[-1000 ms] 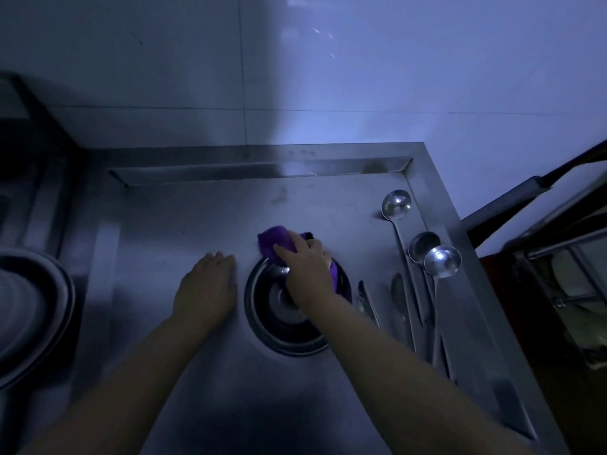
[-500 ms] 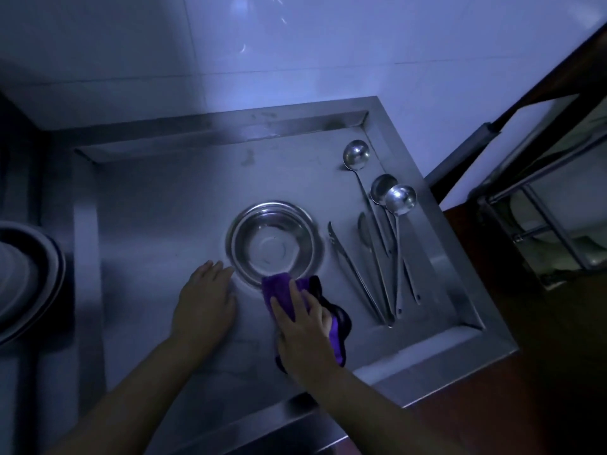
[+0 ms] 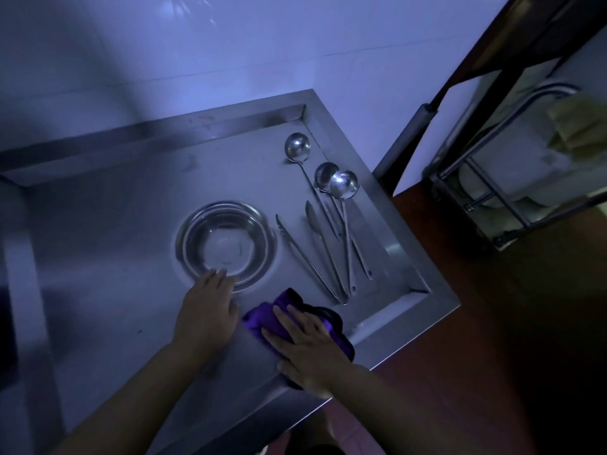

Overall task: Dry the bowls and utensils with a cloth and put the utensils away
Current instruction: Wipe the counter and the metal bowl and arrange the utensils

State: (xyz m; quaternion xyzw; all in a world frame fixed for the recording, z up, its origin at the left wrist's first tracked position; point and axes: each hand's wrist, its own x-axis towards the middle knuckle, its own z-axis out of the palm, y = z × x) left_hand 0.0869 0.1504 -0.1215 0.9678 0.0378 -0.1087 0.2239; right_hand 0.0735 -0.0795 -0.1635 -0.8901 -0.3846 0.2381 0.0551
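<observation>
Light: dim, bluish; fine detail hard to read.
Surface: stainless steel counter with a raised rim, set against a white tiled wall.
Bowl: one steel bowl, upright, mouth up, near the middle of the counter.
Left hand: left hand lies palm down with fingers straight and together; fingertips reach the bowl's near rim. It holds nothing.
Right hand: right hand lies flat, fingers spread, pressing on the cloth; no curl around it that I can see.
Cloth: purple cloth, bunched, on the counter by the near edge, just right of the left hand and near the bowl's front right.
Utensils: right of the bowl, lying loosely side by side. Tongs are closest to the bowl, then a knife, then three ladles whose handles cross.
Contact: cloth is apart from the bowl and from the utensils.
Beyond counter: a dark frame with metal bars at right, over a reddish floor.
</observation>
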